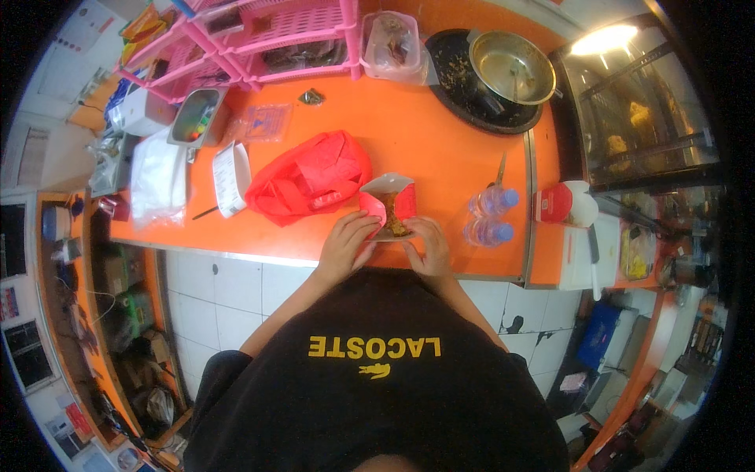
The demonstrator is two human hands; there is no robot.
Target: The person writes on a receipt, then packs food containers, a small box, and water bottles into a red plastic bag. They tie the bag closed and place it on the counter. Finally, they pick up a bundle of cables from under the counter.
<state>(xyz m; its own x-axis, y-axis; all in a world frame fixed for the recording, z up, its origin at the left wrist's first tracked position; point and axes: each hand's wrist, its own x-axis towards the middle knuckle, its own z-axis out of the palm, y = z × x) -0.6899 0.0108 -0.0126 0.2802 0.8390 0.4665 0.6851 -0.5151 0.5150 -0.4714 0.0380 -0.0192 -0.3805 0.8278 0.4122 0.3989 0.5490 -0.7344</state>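
Both hands are at a red and white paper food box (pixel 406 199) near the front edge of the orange counter. Its flaps are spread, and brown food (pixel 391 215) shows inside. My left hand (pixel 349 241) holds the box's left side, fingers over the red flap. My right hand (pixel 429 243) has its fingertips at the near right corner of the box. Just left of the box lies a red bag (pixel 312 177) with its contents hidden. A folded paper receipt (pixel 230 179) bearing writing is further left. Small water bottles with blue caps (pixel 489 217) are to the right.
Pink plastic baskets (pixel 283 35) stand at the back left, beside a metal container (pixel 197 118) and clear plastic bags (pixel 158 177). A metal bowl (pixel 512 66) rests on a black pan (pixel 460 76) at the back right. Right of the counter are another food box (pixel 565 203) and a knife (pixel 594 262).
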